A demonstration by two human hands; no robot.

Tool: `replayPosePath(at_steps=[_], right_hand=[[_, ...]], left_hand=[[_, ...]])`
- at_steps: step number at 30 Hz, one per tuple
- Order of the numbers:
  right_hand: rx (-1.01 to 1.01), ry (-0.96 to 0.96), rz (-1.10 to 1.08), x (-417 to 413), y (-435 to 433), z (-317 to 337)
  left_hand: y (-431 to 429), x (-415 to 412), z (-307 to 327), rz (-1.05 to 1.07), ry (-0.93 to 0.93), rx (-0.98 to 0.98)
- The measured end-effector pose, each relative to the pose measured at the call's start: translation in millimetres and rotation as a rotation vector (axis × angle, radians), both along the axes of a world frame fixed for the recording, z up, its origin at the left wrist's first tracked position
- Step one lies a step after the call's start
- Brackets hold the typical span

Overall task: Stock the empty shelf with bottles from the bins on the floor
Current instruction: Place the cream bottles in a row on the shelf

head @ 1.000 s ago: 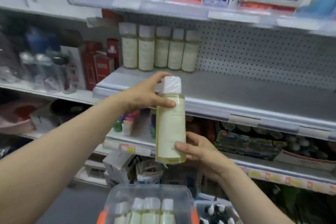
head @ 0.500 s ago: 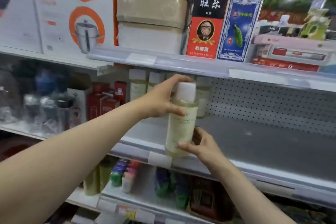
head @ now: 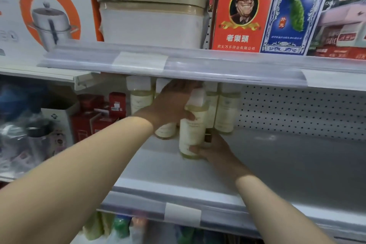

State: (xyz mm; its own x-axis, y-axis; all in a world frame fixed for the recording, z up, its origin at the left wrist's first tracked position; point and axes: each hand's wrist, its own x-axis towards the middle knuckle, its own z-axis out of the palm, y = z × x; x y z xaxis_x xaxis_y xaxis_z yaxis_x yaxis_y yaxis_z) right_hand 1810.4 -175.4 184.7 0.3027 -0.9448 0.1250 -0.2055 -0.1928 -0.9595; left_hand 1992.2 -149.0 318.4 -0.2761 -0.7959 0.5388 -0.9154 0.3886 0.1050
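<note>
My left hand [head: 172,105] and right hand [head: 213,150]: both bare. Same for left forearm [head: 89,164] and right forearm [head: 267,204], uncovered right down to the frame edge. Left forearm looks much thicker in view than the right, wide-angle lens close to it. Fingernail and knuckle detail too blurred to call.

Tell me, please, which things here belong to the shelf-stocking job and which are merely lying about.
Belonging to the job: the bottle, gripped by the left hand and right hand; the back-row bottles; the grey shelf.
Just lying about: the red boxes; the playing-card packs; the pot carton; the beige bins.
</note>
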Motion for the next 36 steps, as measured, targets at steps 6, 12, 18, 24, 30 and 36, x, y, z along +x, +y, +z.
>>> replayPosePath(at_steps=[6, 12, 18, 24, 30, 36], right_hand=[[-0.019, 0.060, -0.060, 17.2, -55.3, -8.9], [-0.041, 0.153, -0.121, 25.9, -68.0, -10.3], [-0.082, 0.321, -0.137, 30.4, -57.0, 5.1], [-0.198, 0.399, -0.152, 8.4, -8.2, 26.0], [-0.190, 0.640, -0.143, -53.5, 54.6, 47.4], [-0.268, 0.821, -0.143, -101.5, 141.0, 46.4]], left_hand=[[-35.5, 3.2, -0.7, 0.130, -0.067, -0.014], [-51.5, 7.6, -2.3, 0.212, 0.007, 0.177], [-48.9, -5.0, 0.8, 0.288, -0.043, 0.178], [-10.6, -16.4, -16.3, 0.383, -0.202, -0.060], [68.6, -42.5, -44.0, 0.430, -0.035, 0.210], [168.2, -87.8, -74.1, 0.384, 0.059, 0.216]])
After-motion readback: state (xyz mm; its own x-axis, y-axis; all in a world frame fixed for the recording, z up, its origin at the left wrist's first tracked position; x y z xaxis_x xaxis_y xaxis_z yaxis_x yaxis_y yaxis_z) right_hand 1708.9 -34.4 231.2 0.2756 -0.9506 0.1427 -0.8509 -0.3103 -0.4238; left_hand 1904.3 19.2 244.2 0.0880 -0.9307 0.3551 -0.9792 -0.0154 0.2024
